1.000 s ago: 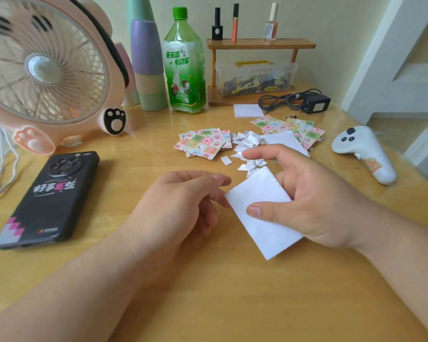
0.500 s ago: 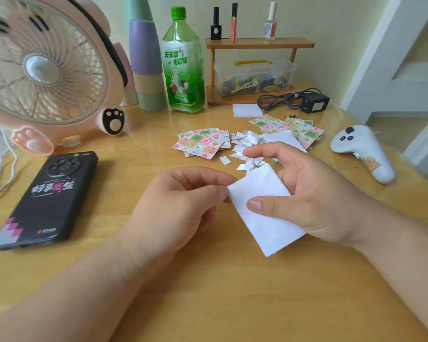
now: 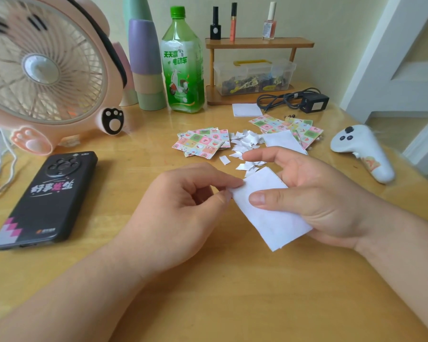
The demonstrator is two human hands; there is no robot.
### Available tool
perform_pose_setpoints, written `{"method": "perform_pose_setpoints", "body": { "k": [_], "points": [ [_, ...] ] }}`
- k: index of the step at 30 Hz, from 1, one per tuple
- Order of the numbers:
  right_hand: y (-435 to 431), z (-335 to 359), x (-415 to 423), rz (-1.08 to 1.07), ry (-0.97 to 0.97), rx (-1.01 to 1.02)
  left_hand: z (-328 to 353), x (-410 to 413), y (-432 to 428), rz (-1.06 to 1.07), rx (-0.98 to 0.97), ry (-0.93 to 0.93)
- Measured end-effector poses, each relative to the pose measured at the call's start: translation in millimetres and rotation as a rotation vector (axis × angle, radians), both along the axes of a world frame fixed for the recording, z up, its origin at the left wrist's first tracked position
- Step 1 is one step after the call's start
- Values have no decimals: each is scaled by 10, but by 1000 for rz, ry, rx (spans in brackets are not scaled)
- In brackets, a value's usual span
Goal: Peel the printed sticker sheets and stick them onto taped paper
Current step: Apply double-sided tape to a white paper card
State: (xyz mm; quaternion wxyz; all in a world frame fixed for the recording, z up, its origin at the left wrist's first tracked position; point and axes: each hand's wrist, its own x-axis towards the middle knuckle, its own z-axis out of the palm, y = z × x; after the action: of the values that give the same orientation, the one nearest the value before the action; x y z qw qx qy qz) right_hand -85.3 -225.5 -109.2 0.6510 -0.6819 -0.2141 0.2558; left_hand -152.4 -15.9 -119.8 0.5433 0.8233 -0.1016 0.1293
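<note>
- Table (image 3: 208,304): pale wood, filling the lower frame. All the work happens on it or just above it.
- Fan (image 3: 42,70): pink, upper left, facing the work. Its blades look blurred, so it is probably running. A draught could flutter a peeled sticker so that it folds onto itself, or blow loose paper about.
- Right hand (image 3: 319,198): centre right, grasping the sheet (image 3: 269,218), with the thumb flat on the white face and the fingers behind. Too much thumb pressure could crease it.
- Left hand (image 3: 183,218): centre, with thumb and forefinger pinching the sheet's upper left corner. This looks like the start of a peel. If the pinch catches both layers, nothing will part, and a sharp pull could tear the corner.
- Sheet: centre of the frame, tilted and held above the table between both hands. The white side faces the camera and the printed side is hidden.
- Stickers (image 3: 200,143): two printed piles in the upper centre, the second (image 3: 304,129) further right, both well apart from the hands. Which paper is the taped one I cannot tell.
- Scraps (image 3: 245,141): torn white bits between the piles, near the right fingertips. A freshly exposed sticky face brought down near them could pick them up.
</note>
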Motion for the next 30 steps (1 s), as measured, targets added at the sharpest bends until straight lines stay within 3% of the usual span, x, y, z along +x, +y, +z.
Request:
{"method": "perform_pose_setpoints", "body": {
  "k": [9, 16, 22, 30],
  "points": [
    [34, -3, -9, -35, -184, -99, 39, -52, -18, -108, -21, -22],
    [36, 35, -51, 11, -276, -217, 48, 31, -19, 15, -388, 146],
    [66, 35, -103, 63, -378, -391, -33, 66, -1, -27, -160, 238],
    [58, 63, -76, -59, -465, -413, 1, 39, 33, -123, 191, 303]
  ]
}}
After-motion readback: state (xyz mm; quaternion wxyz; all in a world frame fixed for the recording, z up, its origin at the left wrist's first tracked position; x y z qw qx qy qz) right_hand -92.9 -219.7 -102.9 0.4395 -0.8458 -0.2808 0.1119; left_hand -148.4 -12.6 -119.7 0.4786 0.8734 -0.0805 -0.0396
